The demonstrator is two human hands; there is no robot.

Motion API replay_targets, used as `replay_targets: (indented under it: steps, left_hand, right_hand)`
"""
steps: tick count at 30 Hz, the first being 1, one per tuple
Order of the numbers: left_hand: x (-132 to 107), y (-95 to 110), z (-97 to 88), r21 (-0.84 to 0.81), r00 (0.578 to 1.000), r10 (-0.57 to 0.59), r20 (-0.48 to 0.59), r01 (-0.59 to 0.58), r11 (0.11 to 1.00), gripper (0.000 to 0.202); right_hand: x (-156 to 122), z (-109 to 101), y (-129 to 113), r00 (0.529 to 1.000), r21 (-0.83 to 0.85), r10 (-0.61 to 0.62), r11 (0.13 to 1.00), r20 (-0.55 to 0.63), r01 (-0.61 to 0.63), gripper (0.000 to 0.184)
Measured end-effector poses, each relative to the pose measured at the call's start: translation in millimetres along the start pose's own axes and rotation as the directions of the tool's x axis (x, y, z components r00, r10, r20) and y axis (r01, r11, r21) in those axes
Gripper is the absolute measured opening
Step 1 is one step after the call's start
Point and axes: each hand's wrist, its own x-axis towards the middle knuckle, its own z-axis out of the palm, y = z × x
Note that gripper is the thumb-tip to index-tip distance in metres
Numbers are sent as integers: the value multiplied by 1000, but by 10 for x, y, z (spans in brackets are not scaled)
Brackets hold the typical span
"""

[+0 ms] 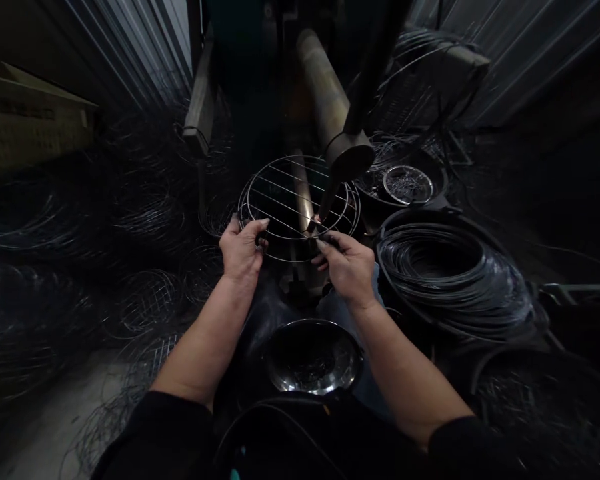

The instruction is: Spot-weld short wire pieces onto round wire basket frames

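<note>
A round wire grille (290, 193) with parallel cross wires lies under the tip of a dark machine arm (347, 157). My left hand (241, 250) grips the grille's near left rim, fingers curled over the wire. My right hand (347, 265) is closed on the near right rim, close to the arm's pointed tip (316, 220). Both forearms reach forward from black sleeves.
A stack of wire rings (450, 273) sits to the right, a dark bowl with small metal parts (407, 183) behind it. A shiny metal bowl (313, 357) lies below my hands. Finished wire grilles (145, 300) are piled left. A cardboard box (30, 120) stands far left.
</note>
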Motion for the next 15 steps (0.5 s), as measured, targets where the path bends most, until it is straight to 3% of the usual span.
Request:
replay_targets:
  steps: [4,15]
  left_hand:
    - [21,3,6,-7,1000,19,9,-18,1000,40]
    - [110,63,70,-22,1000,-24,14,24,999,40]
  right_hand:
    - [-34,44,75,993,-6,-45,999,-112,45,24]
    - [36,58,205,982,-100,-170,982,-79,162,20]
